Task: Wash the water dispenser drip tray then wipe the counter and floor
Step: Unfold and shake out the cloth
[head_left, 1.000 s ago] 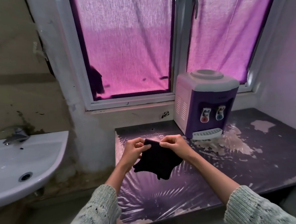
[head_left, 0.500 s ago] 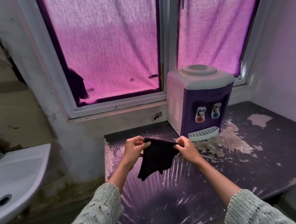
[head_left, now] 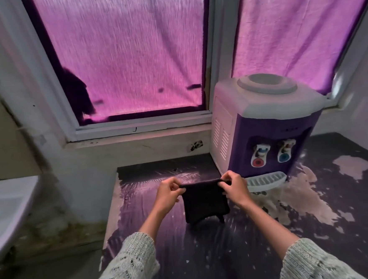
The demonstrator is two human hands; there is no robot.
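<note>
Drip tray (head_left: 266,179) sits slotted at the foot of the dispenser (head_left: 263,131), on the counter (head_left: 208,257) just beside the right hand (head_left: 233,189). It looks like light, stiff white plastic with a slatted top; I'd guess it slides out easily if taken by its curved front lip, and may be slick if wet. The left hand (head_left: 168,193) and the right each pinch a top corner of a dark cloth (head_left: 205,203), fingers curled, so it hangs stretched between them above the counter. The cloth is soft and limp. Both hands are busy, so one must let go to reach the tray. The counter's film is peeling in pale patches near the tray. A sink (head_left: 7,208) stands off to the left.
</note>
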